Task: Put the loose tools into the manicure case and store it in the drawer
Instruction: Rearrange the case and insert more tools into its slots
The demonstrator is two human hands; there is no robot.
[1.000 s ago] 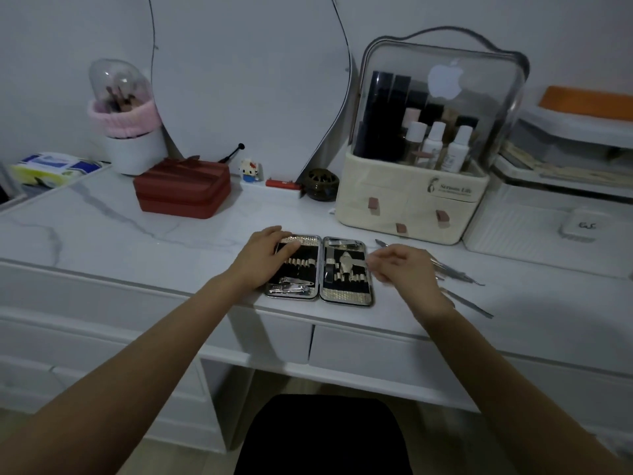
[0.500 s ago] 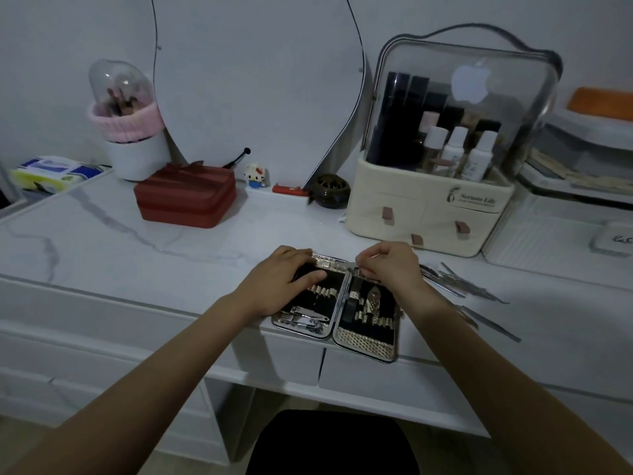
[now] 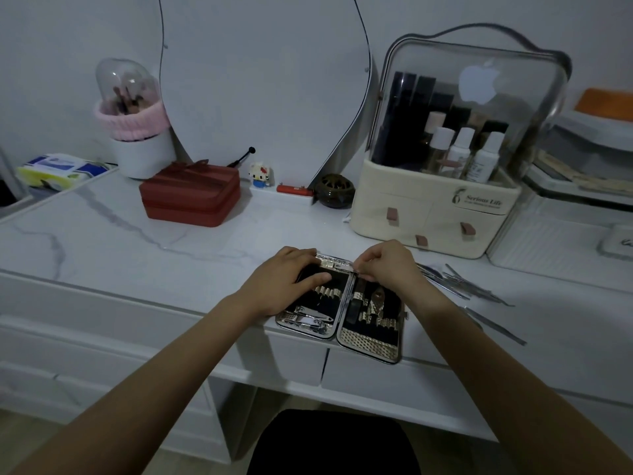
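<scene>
Head view: left hand (image 3: pixel 291 279) lies flat, steadying the open manicure case (image 3: pixel 342 308); right hand (image 3: pixel 390 265) pinches a thin tool (image 3: pixel 356 271) for slotting.

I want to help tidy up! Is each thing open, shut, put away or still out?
manicure case: open, flat on table
loose tools: still out, right of case
left hand: flat on case
right hand: pinching a thin tool
red box: shut
</scene>
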